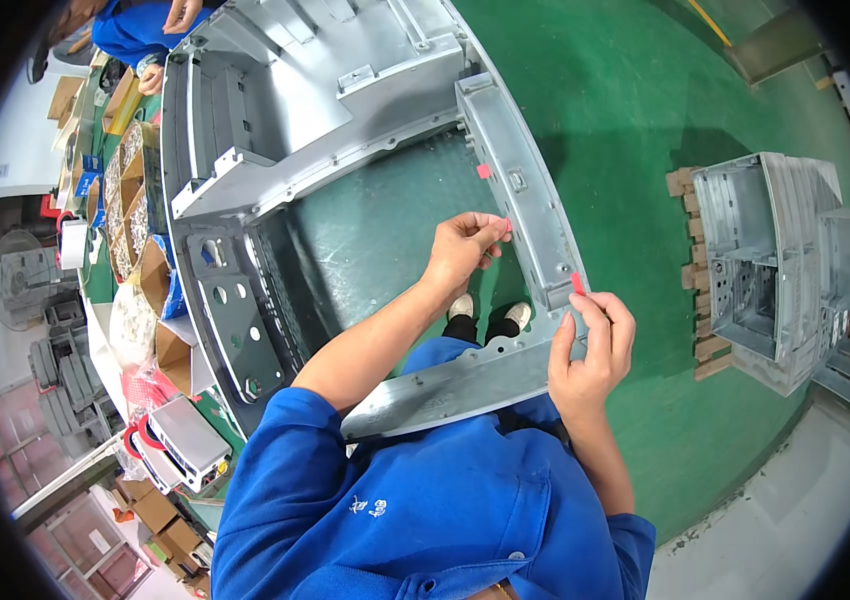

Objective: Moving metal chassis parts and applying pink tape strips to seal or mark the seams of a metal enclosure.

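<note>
A large grey metal frame [435, 405] with a wide rectangular opening lies in front of me. My left hand [467, 248] reaches over the opening, its thumb and fingers pinched on a small piece of red tape [507, 229] at the inner edge of the right-hand bar [520, 190]. Farther along that edge sits another red tape piece [484, 171]. At the bar's near end, my right hand [593, 350] has its index fingertip against a red tape strip [577, 283]. The thumb of that hand stands apart from the index finger; whether the strip sticks to fingertip or metal is unclear.
At left, a bench holds divided cardboard bins [130, 200] of small parts, a plastic bag [133, 325] and a white box-shaped device [188, 440]. Another person's hand [182, 15] shows at upper left. Grey metal housings [760, 265] stand on a wooden pallet [702, 275] at right.
</note>
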A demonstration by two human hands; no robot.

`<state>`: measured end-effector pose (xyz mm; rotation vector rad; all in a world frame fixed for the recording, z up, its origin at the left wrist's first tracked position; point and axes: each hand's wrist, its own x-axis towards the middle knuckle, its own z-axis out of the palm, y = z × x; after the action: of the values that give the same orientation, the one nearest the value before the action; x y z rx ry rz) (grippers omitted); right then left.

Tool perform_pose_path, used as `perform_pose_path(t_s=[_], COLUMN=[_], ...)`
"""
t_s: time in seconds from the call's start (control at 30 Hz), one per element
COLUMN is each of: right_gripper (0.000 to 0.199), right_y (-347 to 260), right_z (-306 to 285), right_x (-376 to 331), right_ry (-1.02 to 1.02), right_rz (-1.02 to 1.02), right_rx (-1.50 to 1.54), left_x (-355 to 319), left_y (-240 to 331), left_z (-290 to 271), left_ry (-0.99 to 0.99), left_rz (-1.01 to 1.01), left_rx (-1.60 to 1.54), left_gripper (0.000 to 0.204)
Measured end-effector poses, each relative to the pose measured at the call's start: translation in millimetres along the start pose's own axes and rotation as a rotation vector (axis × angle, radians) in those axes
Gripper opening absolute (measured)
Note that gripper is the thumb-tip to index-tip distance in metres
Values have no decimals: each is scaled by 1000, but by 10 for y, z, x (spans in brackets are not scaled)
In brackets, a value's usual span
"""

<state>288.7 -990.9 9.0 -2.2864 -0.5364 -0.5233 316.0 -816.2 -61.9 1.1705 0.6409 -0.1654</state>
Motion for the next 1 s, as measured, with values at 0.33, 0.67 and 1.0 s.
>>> perform_pose_path(t_s=[0.33, 0.67, 1.0], right_gripper=[22, 22, 23], right_y=[10, 15, 13], right_z=[10, 11, 15], right_x=[-1, -3, -5], right_ry=[-10, -29, -32], right_rz=[13, 20, 27], right_rx=[0, -11, 2], left_x=[2, 2, -26], left_y=[42, 7, 1], left_z=[-5, 30, 55], left_ry=[11, 41, 80], left_rz=[-30, -1, 23], left_rx=[-25, -40, -41], left_gripper=[11, 9, 10])
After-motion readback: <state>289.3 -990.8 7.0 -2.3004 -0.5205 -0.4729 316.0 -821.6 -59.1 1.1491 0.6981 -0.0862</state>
